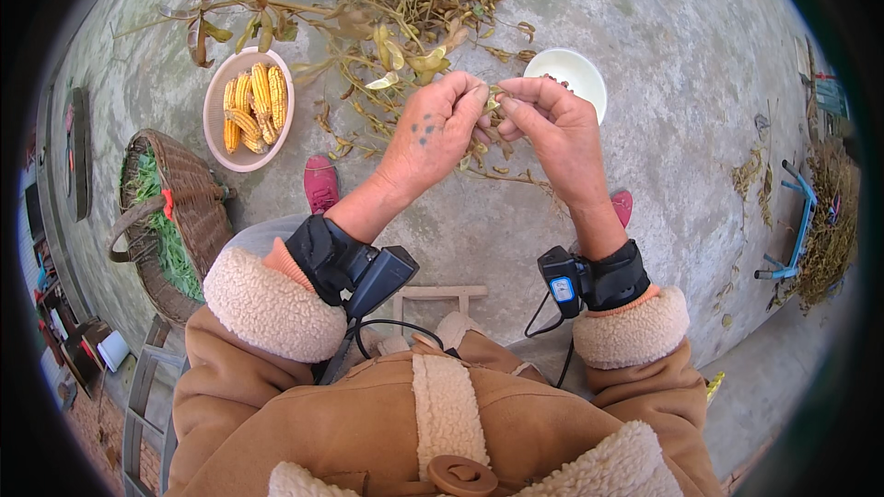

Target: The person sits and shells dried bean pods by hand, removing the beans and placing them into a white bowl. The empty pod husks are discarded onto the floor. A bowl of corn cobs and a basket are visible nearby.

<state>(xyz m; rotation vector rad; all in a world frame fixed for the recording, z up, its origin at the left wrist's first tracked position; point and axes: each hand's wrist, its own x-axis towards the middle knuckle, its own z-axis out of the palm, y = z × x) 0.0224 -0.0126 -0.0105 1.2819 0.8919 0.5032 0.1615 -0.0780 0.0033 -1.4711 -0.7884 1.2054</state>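
Observation:
My left hand (436,121) pinches a small green-yellow bean pod (492,103) between thumb and forefinger. Against the pod's other side, the thumb and fingertips of my right hand (558,121) are closed. Fingers partly hide the pod. A bean stalk with large drying pods (383,48) reaches up and left from beside my left hand; whether that hand also grips it I cannot tell. Beyond my right hand, a white bowl (583,76) holds small reddish-brown pieces, partly covered by the hand. Below and behind both hands, more bean plants (373,114) lie on the concrete floor.
Left of the plants stands a pink plastic basket (209,114) of corn cobs (259,100). Nearer me is a wicker basket (200,200) with green leaves (173,248). A ladder-like frame (135,386) stands lower left. At right, a blue metal frame (801,221) adjoins dry stalks (832,221).

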